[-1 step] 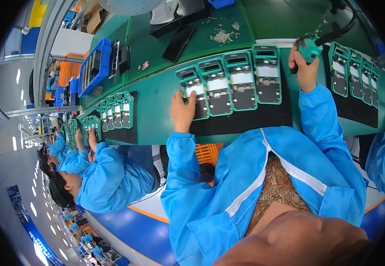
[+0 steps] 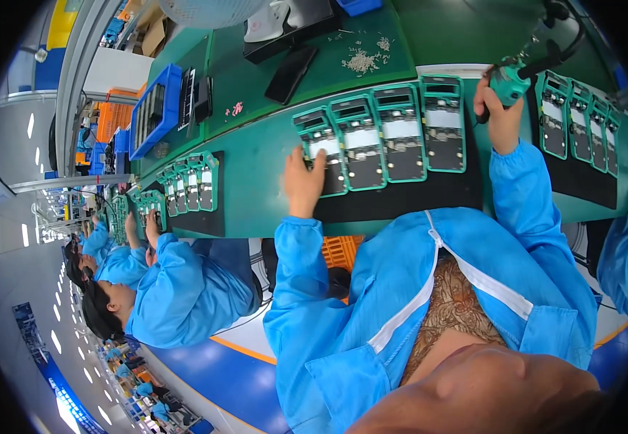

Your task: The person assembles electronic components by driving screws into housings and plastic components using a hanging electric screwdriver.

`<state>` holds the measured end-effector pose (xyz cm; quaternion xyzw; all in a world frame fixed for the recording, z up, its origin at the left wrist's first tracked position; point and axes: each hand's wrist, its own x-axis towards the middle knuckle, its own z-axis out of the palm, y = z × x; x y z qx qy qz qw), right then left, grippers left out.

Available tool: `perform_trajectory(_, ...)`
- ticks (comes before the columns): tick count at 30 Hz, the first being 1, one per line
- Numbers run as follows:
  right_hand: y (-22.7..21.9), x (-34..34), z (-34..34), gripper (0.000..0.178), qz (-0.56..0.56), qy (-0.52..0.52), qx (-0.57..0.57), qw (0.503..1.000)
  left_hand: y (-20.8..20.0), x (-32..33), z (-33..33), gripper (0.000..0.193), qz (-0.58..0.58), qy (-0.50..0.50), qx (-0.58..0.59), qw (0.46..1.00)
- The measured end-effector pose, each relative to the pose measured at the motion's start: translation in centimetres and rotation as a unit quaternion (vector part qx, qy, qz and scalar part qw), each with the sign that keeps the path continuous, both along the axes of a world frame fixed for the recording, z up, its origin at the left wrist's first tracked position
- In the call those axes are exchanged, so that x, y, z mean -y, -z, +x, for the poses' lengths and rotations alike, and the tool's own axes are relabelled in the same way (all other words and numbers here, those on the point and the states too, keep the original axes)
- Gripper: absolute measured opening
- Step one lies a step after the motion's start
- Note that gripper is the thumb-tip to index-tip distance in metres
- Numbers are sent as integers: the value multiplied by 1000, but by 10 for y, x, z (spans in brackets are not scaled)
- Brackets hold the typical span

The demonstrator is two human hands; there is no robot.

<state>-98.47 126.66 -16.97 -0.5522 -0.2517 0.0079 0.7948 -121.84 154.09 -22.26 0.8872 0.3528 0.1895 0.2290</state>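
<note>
Phone frames (image 2: 382,137), four in a row on the counter's (image 2: 256,159) black mat, look light, stiff and fragile, best held by the edges; left hand (image 2: 304,184) lies open on the leftmost, right hand (image 2: 500,116) grips a screwdriver (image 2: 509,79).

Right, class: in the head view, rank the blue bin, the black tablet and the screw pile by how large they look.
1. Blue bin
2. Black tablet, though nearness to the camera may skew this pair
3. Screw pile, clearly smallest
</note>
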Motion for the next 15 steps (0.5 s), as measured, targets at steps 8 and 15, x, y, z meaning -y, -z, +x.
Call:
perform_trajectory(8,18,-25,-34,28,-24,60,5,998,-33,-40,11,44,95,39,-121,987)
perform_trajectory(15,19,-22,-24,35,-3,57,61,996,-56,-93,117,11,24,285,137,949)
